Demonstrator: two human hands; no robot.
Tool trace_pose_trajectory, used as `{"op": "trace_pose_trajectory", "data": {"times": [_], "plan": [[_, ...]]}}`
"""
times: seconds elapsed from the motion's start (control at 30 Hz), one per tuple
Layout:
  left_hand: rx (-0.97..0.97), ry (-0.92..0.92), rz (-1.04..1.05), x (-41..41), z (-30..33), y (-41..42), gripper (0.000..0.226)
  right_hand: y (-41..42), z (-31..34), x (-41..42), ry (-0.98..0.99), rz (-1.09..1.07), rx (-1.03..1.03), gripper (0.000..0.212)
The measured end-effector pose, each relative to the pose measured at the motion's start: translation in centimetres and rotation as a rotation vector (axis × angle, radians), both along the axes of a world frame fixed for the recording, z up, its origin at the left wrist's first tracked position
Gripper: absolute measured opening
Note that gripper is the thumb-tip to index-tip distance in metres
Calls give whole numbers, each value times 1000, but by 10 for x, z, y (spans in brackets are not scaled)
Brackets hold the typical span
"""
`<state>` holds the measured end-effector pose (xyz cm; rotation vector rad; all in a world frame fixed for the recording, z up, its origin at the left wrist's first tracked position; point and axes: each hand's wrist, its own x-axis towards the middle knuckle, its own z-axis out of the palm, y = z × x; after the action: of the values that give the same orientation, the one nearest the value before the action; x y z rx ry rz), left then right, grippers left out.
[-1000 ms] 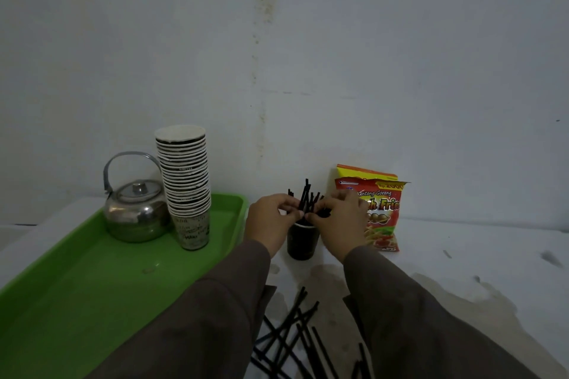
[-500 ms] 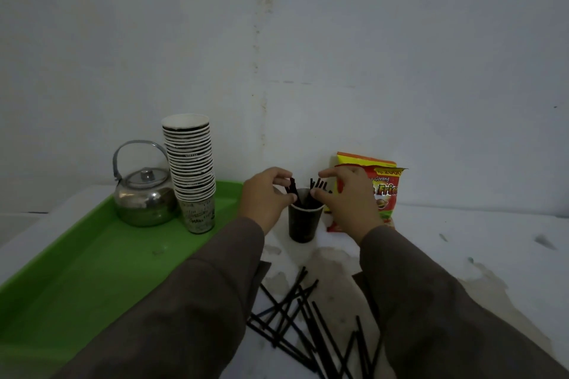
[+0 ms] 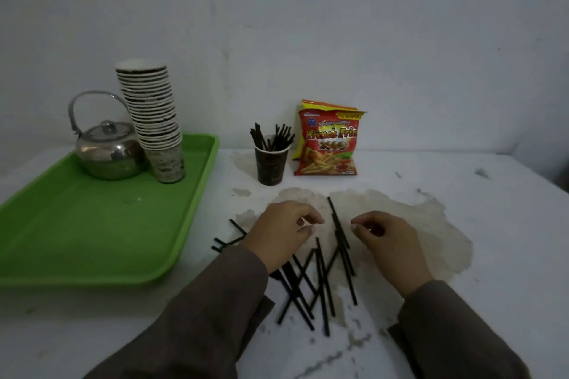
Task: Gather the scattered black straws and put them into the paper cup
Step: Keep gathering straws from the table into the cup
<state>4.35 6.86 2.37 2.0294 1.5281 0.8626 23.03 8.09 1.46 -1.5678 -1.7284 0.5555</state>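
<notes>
A dark paper cup [image 3: 271,164] stands upright near the wall with several black straws [image 3: 272,138] sticking out of it. Several more black straws [image 3: 321,274] lie scattered and crossed on the white table [image 3: 462,224] in front of me. My left hand [image 3: 284,234] hovers over the left part of the pile, fingers curled and apart, holding nothing, and it hides some straws. My right hand [image 3: 388,243] is just right of the pile, thumb and fingers loosely curved, also empty. A long straw [image 3: 337,221] lies between the two hands.
A green tray [image 3: 92,224] at the left carries a metal kettle [image 3: 106,148] and a tall stack of paper cups [image 3: 154,120]. A red and yellow snack bag [image 3: 329,141] leans on the wall right of the cup. A brownish stain [image 3: 415,218] marks the table.
Both hands have left the cup's rim and come back toward me, down to the scattered straws. The straws they were settling stay in the cup.
</notes>
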Motion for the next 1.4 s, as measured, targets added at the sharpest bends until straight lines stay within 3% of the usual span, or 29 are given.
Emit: {"op": "trace_pose_trajectory", "data": {"times": [0.1, 0.17, 0.27, 0.5, 0.6, 0.73, 0.9, 1.03, 1.13, 1.27, 1.4], "plan": [[-54, 105, -76, 11, -6, -2, 12, 2, -12, 1, -73, -23, -49, 5], [-44, 172, -69, 14, -10, -6, 8, 5, -18, -4, -158, -38, -71, 22], [-23, 203, 47, 19, -17, -16, 23, 9, -22, -14, -288, -79, -67, 37], [-49, 319, 189, 44, -27, -19, 33, 19, -18, -29, -431, -136, -82, 26], [-87, 308, 198, 46, -25, -14, 29, 23, -16, -32, -456, -112, -103, 19], [-149, 297, 181, 44, -17, -9, 44, 24, -13, -31, -455, -104, -121, 16], [-221, 224, 214, 37, -12, -4, 46, 23, -12, -30, -430, -74, -167, 31], [-291, 90, 216, 28, -8, -2, 26, 23, -10, -28, -292, -63, -229, 38], [-356, -182, 200, 19, -3, 0, 4, 24, -3, -22, -78, -32, -271, 32], [-377, -517, 144, 5, 8, 0, 18, 18, 8, -17, 259, 34, -327, 23], [-314, -686, 119, -7, 21, 0, 12, 11, 19, -19, 517, 124, -372, 16]]}}
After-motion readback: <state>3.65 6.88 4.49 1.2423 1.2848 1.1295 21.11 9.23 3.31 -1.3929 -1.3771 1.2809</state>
